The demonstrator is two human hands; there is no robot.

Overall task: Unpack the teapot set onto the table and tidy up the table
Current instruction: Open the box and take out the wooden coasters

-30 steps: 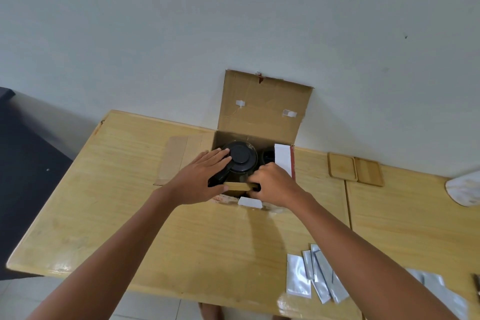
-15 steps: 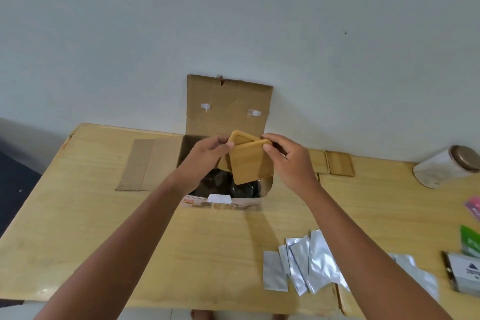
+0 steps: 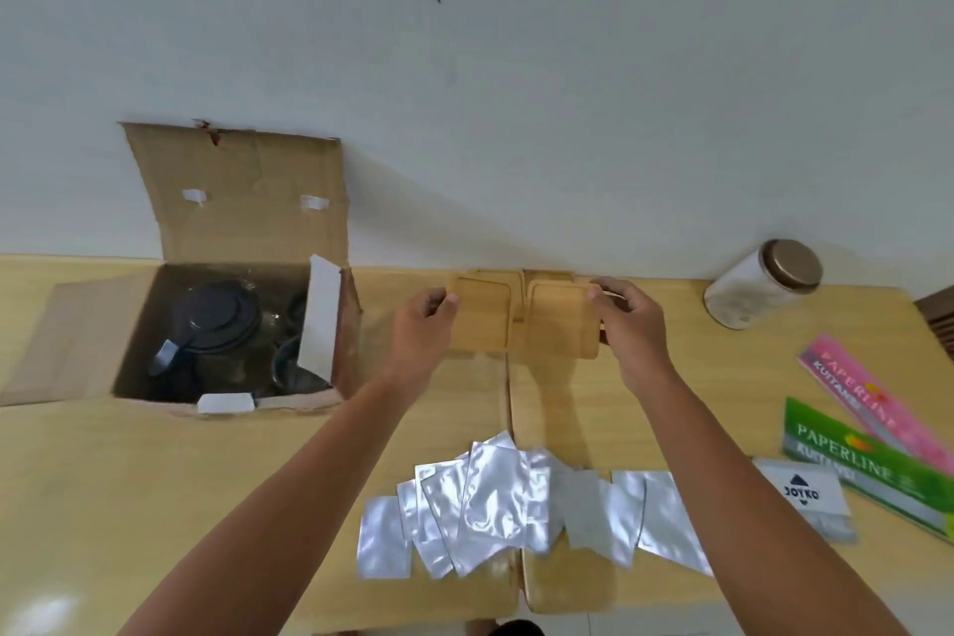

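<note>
An open cardboard box [image 3: 237,201] stands at the back left of the wooden table [image 3: 155,506]. Inside it lies a dark teapot [image 3: 217,320] with dark cups [image 3: 289,362] beside it. To the right of the box I hold two wooden coasters just above the table. My left hand [image 3: 420,331] grips the left coaster [image 3: 480,315] by its left edge. My right hand [image 3: 632,325] grips the right coaster [image 3: 562,325] by its right edge. Two more wooden coasters [image 3: 547,275] lie behind them against the wall, mostly hidden.
Several silver foil sachets [image 3: 495,506] are scattered near the table's front edge. A jar with a brown lid [image 3: 764,284] lies at the back right. Pink [image 3: 867,398] and green [image 3: 867,460] Paperline packs and a white Joyko box [image 3: 805,496] lie at the right.
Both hands lifted the coasters out of the box, carried them right and separated them, one in each hand. The view swung to the right.
</note>
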